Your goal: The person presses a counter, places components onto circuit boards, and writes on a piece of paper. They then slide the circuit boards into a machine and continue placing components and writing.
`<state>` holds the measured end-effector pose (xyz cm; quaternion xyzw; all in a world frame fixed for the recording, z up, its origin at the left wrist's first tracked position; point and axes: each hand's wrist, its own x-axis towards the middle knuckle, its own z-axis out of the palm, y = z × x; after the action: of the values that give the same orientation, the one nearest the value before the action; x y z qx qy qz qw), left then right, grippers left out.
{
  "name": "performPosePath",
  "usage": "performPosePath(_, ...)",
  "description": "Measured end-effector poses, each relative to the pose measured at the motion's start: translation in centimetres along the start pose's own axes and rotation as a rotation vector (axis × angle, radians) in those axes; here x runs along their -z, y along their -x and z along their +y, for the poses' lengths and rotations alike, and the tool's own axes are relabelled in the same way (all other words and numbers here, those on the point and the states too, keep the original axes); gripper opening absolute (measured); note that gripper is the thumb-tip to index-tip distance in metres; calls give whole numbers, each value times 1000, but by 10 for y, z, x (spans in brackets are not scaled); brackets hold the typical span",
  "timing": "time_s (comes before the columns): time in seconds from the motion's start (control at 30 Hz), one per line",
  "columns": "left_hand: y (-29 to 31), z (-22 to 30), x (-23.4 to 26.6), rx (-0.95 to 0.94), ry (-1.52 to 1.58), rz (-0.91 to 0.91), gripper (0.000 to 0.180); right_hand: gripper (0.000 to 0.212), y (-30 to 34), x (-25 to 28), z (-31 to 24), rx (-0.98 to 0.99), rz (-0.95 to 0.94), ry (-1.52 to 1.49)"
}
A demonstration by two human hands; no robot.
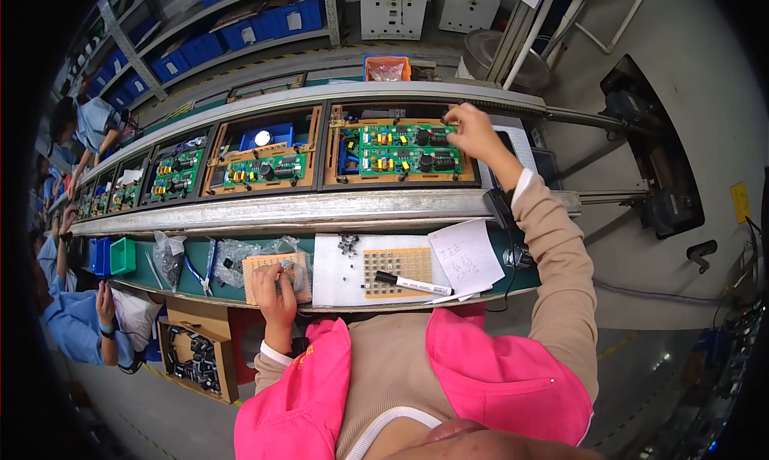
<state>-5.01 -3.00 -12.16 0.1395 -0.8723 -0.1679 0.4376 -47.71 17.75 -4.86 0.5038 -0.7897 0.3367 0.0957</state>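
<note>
Lying across tan brd (410, 261): marker (413, 284) | LH (276, 296), RH (478, 135) grips: can't tell | PCBs (390, 164) nr RH

Front rail (336, 208) open midway; sleeve (558, 240), black device (500, 208) block right end; right hand (478, 134) blocks frame (400, 183) corner.

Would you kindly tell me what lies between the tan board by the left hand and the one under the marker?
The head view shows part of a white sheet there, with a few small dark parts on it.

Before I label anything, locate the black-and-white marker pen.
In the head view, below centre and slightly right, the marker pen lies across the tan gridded board.
</note>
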Motion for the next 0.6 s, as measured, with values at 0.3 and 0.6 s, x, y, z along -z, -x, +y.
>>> performPosePath(0.3,-2,5,0,-4,3,-4,23,16,53,51,-6,-236,-184,-223)
performPosePath(0.6,-2,5,0,0,-9,-7,22,15,46,7,-30,29,-113,-11)
